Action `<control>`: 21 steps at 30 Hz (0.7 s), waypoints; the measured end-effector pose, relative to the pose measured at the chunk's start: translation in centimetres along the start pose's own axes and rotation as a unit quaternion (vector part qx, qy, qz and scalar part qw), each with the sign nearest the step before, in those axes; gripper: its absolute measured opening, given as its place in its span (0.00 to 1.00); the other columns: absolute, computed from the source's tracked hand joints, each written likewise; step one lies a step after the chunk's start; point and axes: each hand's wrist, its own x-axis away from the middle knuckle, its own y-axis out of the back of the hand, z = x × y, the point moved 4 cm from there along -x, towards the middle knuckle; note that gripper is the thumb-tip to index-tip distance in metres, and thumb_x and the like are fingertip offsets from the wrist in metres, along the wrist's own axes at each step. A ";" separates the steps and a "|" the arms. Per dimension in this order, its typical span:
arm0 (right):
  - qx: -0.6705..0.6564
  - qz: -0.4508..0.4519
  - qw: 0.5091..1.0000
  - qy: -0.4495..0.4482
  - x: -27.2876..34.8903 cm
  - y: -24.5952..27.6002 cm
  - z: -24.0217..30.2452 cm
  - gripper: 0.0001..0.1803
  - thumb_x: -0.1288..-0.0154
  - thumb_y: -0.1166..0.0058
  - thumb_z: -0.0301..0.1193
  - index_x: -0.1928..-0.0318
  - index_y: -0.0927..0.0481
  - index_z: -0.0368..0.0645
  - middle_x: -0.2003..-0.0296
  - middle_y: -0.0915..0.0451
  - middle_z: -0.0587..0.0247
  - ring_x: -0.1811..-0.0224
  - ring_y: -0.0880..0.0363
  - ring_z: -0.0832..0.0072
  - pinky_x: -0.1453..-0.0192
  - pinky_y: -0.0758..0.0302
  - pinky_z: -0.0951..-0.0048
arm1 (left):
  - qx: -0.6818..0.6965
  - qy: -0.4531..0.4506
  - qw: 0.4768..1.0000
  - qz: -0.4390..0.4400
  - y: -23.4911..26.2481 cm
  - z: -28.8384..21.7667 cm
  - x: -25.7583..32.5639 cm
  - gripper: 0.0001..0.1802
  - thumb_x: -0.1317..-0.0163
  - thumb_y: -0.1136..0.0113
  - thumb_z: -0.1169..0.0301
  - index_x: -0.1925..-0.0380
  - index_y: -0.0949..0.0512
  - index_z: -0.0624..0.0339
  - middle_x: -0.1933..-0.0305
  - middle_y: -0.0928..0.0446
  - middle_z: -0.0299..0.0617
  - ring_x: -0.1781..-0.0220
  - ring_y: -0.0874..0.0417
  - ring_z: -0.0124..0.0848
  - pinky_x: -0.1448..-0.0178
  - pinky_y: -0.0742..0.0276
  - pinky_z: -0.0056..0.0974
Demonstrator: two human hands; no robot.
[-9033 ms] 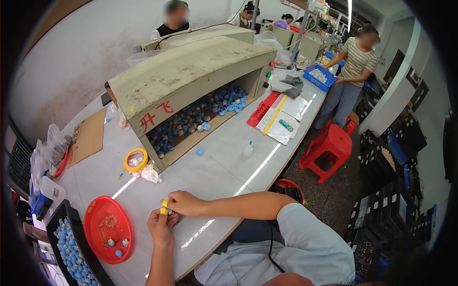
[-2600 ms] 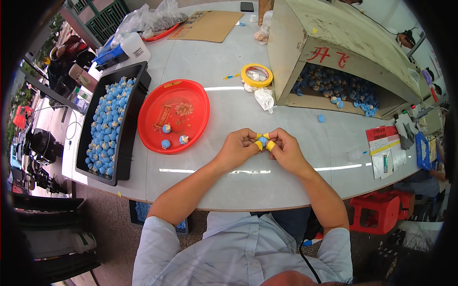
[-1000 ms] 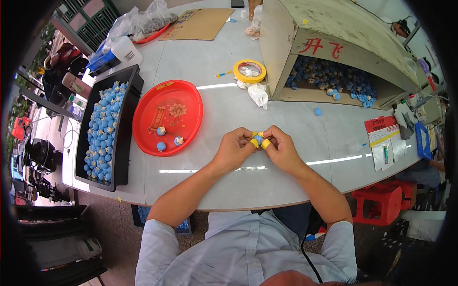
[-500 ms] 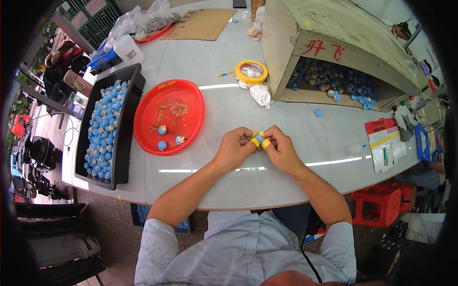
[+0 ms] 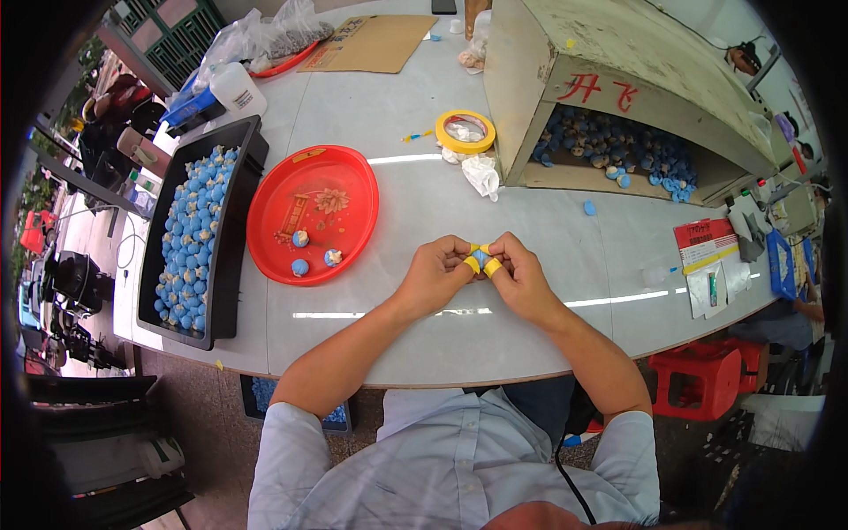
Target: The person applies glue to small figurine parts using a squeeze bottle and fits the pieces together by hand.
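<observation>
My left hand [image 5: 439,269] and my right hand [image 5: 518,276] meet over the near middle of the table. Between their fingertips they pinch a small blue ball-like piece [image 5: 480,257], mostly covered by the fingers. Yellow tape is wrapped round the thumbs and forefingers of both hands. To the left lies a red round tray [image 5: 353,190]; in it are a few small blue-and-beige balls [image 5: 300,267]. Farther left, a black bin [image 5: 223,300] is filled with many more such balls.
A beige cabinet [image 5: 636,44] at the far right holds a heap of blue pieces [image 5: 609,146]. Near it lie a yellow tape roll [image 5: 465,132], crumpled tissue [image 5: 481,177] and a loose blue piece [image 5: 590,208]. Cardboard [image 5: 371,44] lies at the back; a red stool [image 5: 698,382] stands lower right.
Both hands stay in the same place with the small blue piece pinched between them. The whole view has shifted very slightly; nothing else visibly differs.
</observation>
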 end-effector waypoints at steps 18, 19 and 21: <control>0.023 0.001 1.000 0.010 0.0 0.0 0.2 0.05 0.33 0.55 0.17 0.59 0.34 0.37 0.68 0.26 0.64 0.71 0.29 0.87 0.67 0.30 0.81 | -0.009 -0.012 1.000 -0.019 -0.3 -0.4 0.1 0.11 0.36 0.47 0.81 0.55 0.30 0.76 0.56 0.22 0.49 0.55 0.17 0.30 0.50 0.20 0.31; 0.023 0.001 1.000 0.010 0.0 0.0 0.3 0.05 0.33 0.55 0.17 0.59 0.34 0.37 0.68 0.26 0.64 0.71 0.29 0.87 0.67 0.30 0.81 | -0.009 -0.012 1.000 -0.019 -0.3 -0.2 0.1 0.11 0.36 0.47 0.81 0.55 0.30 0.76 0.56 0.22 0.49 0.55 0.17 0.30 0.50 0.20 0.31; 0.019 -0.001 1.000 0.010 0.0 -0.1 0.4 0.05 0.32 0.55 0.17 0.59 0.34 0.37 0.68 0.26 0.63 0.70 0.29 0.86 0.67 0.30 0.81 | -0.018 -0.015 1.000 -0.019 -0.1 0.1 0.0 0.11 0.36 0.46 0.81 0.55 0.29 0.76 0.56 0.22 0.49 0.55 0.17 0.30 0.51 0.20 0.30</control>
